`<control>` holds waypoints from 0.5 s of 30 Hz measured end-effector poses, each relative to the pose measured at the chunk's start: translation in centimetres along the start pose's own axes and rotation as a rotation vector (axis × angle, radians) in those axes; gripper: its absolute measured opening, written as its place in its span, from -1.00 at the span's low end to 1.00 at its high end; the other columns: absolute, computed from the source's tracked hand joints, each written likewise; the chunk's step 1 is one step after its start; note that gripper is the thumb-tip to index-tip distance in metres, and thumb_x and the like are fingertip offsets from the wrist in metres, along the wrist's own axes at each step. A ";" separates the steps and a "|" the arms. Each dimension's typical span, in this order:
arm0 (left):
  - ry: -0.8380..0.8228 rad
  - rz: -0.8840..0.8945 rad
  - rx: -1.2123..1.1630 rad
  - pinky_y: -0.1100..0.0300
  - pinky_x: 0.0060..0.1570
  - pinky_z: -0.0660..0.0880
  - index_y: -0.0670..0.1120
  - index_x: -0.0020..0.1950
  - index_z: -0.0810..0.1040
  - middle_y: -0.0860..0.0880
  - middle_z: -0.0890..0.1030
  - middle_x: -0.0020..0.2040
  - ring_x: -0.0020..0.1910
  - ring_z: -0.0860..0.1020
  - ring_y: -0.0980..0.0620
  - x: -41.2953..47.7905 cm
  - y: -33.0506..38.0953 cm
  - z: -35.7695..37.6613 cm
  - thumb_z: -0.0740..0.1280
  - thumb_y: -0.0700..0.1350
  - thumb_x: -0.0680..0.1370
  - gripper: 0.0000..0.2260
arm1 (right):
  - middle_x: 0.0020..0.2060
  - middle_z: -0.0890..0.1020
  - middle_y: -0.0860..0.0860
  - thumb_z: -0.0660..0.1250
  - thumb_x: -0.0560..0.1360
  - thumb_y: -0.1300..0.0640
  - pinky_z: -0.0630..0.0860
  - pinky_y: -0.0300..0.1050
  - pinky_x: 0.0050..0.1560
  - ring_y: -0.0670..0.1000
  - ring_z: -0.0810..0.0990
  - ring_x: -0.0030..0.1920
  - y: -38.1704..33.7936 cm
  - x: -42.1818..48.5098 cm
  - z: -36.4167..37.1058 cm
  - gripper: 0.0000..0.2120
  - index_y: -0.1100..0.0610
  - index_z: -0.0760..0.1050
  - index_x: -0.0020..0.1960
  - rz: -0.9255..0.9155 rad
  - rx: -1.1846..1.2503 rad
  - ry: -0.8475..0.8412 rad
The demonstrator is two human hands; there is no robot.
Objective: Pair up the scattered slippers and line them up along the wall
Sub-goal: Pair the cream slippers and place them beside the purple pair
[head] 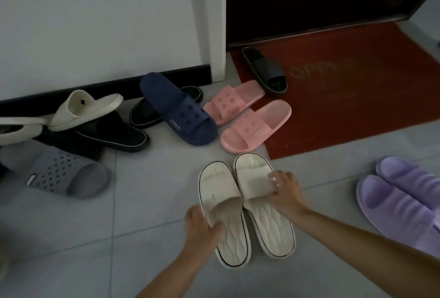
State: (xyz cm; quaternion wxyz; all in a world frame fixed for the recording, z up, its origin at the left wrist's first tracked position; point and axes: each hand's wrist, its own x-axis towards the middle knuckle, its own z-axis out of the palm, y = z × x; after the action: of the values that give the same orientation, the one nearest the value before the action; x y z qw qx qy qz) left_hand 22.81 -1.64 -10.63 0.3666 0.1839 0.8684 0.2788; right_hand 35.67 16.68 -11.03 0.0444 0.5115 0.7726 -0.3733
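**Cream pair matched, now move it to the wall**

Cream slippers point(245, 204) sit side by side on the floor point(147, 226), toes toward 12 o'clock. Left hand point(202, 228) grips the left slipper's edge, thumb on the footbed; right hand point(284, 192) curls over the right slipper's strap. Advice: pinch both together and lift as one unit, don't drag. Wall point(95, 23) at 11 o'clock is cluttered: navy slipper point(178, 111), black slipper point(119, 135) and others piled there. Pink pair point(242, 114) at 12. Pick a clear stretch first.

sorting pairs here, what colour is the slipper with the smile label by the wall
Dark navy blue slipper, with small triangle cut-outs on its strap; the head view shows it.
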 end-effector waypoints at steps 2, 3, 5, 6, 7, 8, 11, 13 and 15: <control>0.031 0.029 -0.070 0.09 0.29 0.30 -0.25 0.27 0.42 -0.21 0.44 0.25 0.30 0.35 -0.15 1.5 1.4 -0.8 0.37 -0.04 0.41 -0.50 | 0.22 0.39 0.06 0.29 0.37 0.16 0.31 -0.01 0.30 0.11 0.32 0.29 -2.0 0.9 0.0 -0.56 0.02 0.39 0.26 -0.150 -0.037 -0.034; 0.024 0.026 -0.040 0.10 0.32 0.26 -0.21 0.35 0.38 -0.19 0.41 0.30 0.34 0.33 -0.13 2.2 2.1 -1.0 0.35 -0.04 0.41 -0.45 | 0.27 0.38 0.07 0.30 0.37 0.10 0.26 0.00 0.35 0.12 0.29 0.33 -3.1 1.4 -0.1 -0.51 0.00 0.36 0.30 -0.230 -0.109 -0.065; -0.028 0.071 0.133 0.13 0.31 0.25 -0.16 0.34 0.39 -0.14 0.43 0.31 0.36 0.33 -0.11 3.7 3.2 -1.0 0.31 -0.11 0.45 -0.54 | 0.32 0.37 0.09 0.32 0.36 -0.13 0.21 0.06 0.37 0.15 0.29 0.35 -5.1 2.4 0.0 -0.36 -0.09 0.23 0.40 -0.381 -0.380 -0.170; -0.057 0.100 0.224 0.12 0.28 0.27 -0.14 0.28 0.43 -0.13 0.46 0.27 0.34 0.36 -0.11 4.1 3.8 -0.9 0.29 -0.12 0.46 -0.61 | 0.33 0.38 0.11 0.32 0.33 -0.27 0.21 0.08 0.36 0.18 0.30 0.34 -5.9 2.8 0.1 -0.26 -0.13 0.15 0.43 -0.430 -0.534 -0.243; -0.067 0.116 0.282 0.12 0.25 0.28 -0.13 0.23 0.47 -0.12 0.50 0.24 0.32 0.38 -0.10 4.3 4.1 -0.9 0.27 -0.12 0.47 -0.66 | 0.32 0.38 0.14 0.32 0.28 -0.37 0.19 0.08 0.35 0.19 0.31 0.33 -6.5 3.0 0.4 -0.15 -0.15 0.09 0.45 -0.457 -0.664 -0.315; -0.068 0.123 0.303 0.11 0.24 0.29 -0.12 0.20 0.48 -0.11 0.51 0.22 0.30 0.39 -0.09 4.4 4.3 -0.8 0.25 -0.12 0.47 -0.69 | 0.32 0.36 0.16 0.35 0.22 -0.41 0.17 0.09 0.35 0.21 0.30 0.32 -7.1 3.2 0.6 -0.07 -0.15 0.04 0.46 -0.467 -0.763 -0.376; -0.088 0.122 0.253 0.09 0.28 0.31 -0.11 0.25 0.48 -0.11 0.49 0.23 0.29 0.41 -0.09 4.2 4.0 -1.1 0.26 -0.13 0.49 -0.67 | 0.29 0.36 0.18 0.48 0.18 -0.28 0.22 0.12 0.31 0.23 0.32 0.30 -8.1 3.3 1.1 -0.03 -0.12 0.06 0.44 -0.500 -0.890 -0.409; -0.118 0.091 0.160 0.06 0.28 0.38 -0.11 0.25 0.50 -0.12 0.48 0.23 0.24 0.46 -0.10 3.9 3.7 -1.2 0.29 -0.12 0.48 -0.66 | 0.23 0.40 0.17 0.48 0.23 -0.18 0.30 0.11 0.24 0.21 0.37 0.24 -8.3 3.2 1.3 -0.16 -0.10 0.14 0.38 -0.503 -0.853 -0.390; -0.147 0.050 0.030 0.11 0.11 0.51 -0.13 0.17 0.55 -0.14 0.55 0.14 0.07 0.58 -0.11 3.8 3.8 -1.2 0.30 -0.14 0.47 -0.72 | 0.19 0.43 0.15 0.43 0.27 -0.18 0.33 0.10 0.17 0.20 0.40 0.20 -7.9 2.8 1.0 -0.24 -0.11 0.17 0.36 -0.465 -0.783 -0.412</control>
State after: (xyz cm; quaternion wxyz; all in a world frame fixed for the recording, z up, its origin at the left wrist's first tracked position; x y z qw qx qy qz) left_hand 19.86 2.88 -9.61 0.4196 0.2311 0.8382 0.2607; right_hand 27.53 16.63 -8.82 0.3006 0.1863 0.9235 -0.1487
